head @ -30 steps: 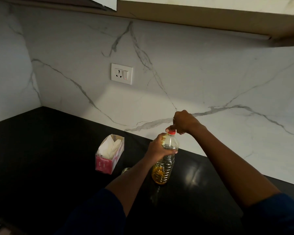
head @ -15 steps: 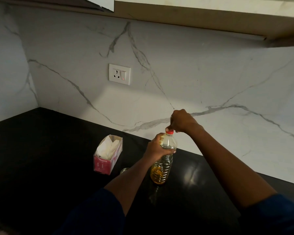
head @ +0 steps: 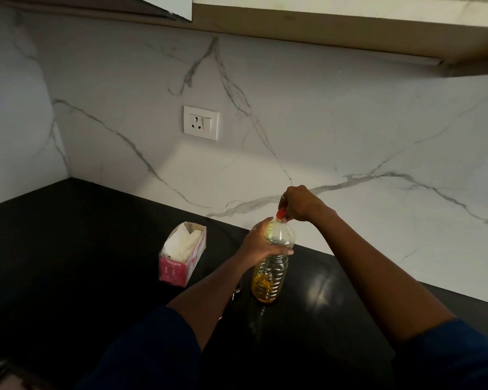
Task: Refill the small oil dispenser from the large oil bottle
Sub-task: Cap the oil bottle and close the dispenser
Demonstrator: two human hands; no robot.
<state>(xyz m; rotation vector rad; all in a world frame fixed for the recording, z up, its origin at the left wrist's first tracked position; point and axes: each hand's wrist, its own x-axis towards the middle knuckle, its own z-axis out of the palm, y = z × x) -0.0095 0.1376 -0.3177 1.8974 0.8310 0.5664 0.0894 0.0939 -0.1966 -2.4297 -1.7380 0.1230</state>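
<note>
The large oil bottle [head: 269, 274] stands upright on the black countertop [head: 68, 249], slightly right of centre in the lower half of the frame. The bottle is clear and ribbed. Yellow oil fills its lower part, and the upper part looks clear. A red cap [head: 280, 213] sits on the neck.

The left hand [head: 258, 244] grips the bottle at the shoulder, with the fingers wrapped round the body. The right hand [head: 300, 202] reaches in from the right side of the frame and is positioned over the bottle top. Its fingers are curled down onto the red cap and pinch it.

A small dark object [head: 236, 289] shows just left of the bottle base, mostly hidden behind the left forearm. Whether it is the small dispenser cannot be determined.

A pink tissue box [head: 172, 268], open at the top with white tissue showing, stands left of the bottle and apart from it. A white wall socket [head: 201, 123] is mounted on the marble backsplash [head: 350, 130], left of centre in the upper half of the frame.
</note>
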